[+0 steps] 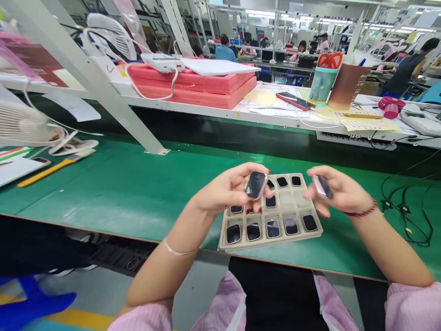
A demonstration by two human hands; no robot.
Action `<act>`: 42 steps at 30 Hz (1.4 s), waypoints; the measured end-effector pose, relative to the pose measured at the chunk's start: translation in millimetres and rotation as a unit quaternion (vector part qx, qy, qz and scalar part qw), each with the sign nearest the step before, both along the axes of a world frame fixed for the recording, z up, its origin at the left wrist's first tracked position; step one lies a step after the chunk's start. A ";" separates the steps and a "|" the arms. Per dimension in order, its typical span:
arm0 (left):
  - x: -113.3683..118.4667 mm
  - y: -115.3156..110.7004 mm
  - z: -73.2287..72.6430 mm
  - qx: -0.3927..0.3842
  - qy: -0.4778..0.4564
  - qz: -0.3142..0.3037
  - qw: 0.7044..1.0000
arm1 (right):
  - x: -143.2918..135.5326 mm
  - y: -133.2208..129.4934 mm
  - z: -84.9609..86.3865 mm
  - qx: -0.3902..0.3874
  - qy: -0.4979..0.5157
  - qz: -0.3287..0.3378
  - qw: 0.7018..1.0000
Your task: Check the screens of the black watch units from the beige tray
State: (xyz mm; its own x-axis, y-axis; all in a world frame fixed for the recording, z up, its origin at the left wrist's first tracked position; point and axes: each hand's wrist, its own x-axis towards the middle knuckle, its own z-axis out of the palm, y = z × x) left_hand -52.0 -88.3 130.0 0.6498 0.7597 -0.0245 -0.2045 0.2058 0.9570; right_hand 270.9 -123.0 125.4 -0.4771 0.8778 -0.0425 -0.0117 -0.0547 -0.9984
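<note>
My left hand (pixel 237 186) grips a watch case (pixel 256 185) with its dark screen facing up, held above the left part of a beige compartment tray (pixel 272 243). To the right of the tray, my right hand (pixel 341 191) holds a second watch case (pixel 323 187), tilted on edge and slightly blurred by motion. Several square watch cases with dark screens lie in the tray, such as one in the front row (pixel 273 228). Two compartments in the middle row hold no watch case. My left hand hides part of the tray's back left.
The tray rests on a green tabletop (pixel 138 193). Black cables (pixel 413 216) lie at the right, a yellow-handled brush (pixel 48 171) at the left. A white shelf (pixel 268 117) with red foam blocks (pixel 220 87) and a phone (pixel 295 101) spans the back. A slanted metal post (pixel 117 101) meets the table.
</note>
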 end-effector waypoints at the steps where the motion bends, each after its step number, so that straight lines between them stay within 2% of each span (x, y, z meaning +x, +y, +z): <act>1: 10.6 11.2 -4.6 0.019 0.008 -0.040 0.999 | -5.2 12.5 -7.2 -0.005 0.026 0.018 0.999; 3: 31.0 31.8 -18.3 0.038 0.046 -0.055 0.997 | -16.3 39.3 -26.1 -0.021 0.060 0.019 0.998; 6: 51.8 54.6 -43.6 0.069 0.121 0.003 0.990 | -30.2 73.0 -56.4 -0.027 0.045 -0.053 0.997; 8: 58.1 63.7 -59.1 0.079 0.136 0.038 0.987 | -36.8 86.7 -72.1 -0.026 0.044 -0.074 0.996; 12: 62.3 70.3 -83.0 0.059 0.112 0.095 0.987 | -46.2 97.2 -92.0 -0.030 0.062 -0.082 0.994; 16: 63.8 70.1 -98.4 0.054 0.121 0.122 0.984 | -49.6 99.0 -105.3 -0.010 0.033 -0.086 0.996; 21: 62.6 69.7 -105.2 0.069 0.091 0.119 0.986 | -48.2 98.2 -111.7 0.039 -0.011 -0.065 0.997; 30: 61.8 68.3 -108.6 0.076 0.074 0.121 0.987 | -48.9 95.0 -116.1 0.072 -0.037 -0.050 0.995; 36: 58.3 69.1 -109.0 0.051 0.078 0.116 0.989 | -46.6 96.4 -117.8 0.069 -0.030 -0.060 0.995; 42: 55.2 72.6 -112.6 0.027 0.060 0.099 0.993 | -42.4 100.6 -115.6 0.018 0.006 -0.066 0.998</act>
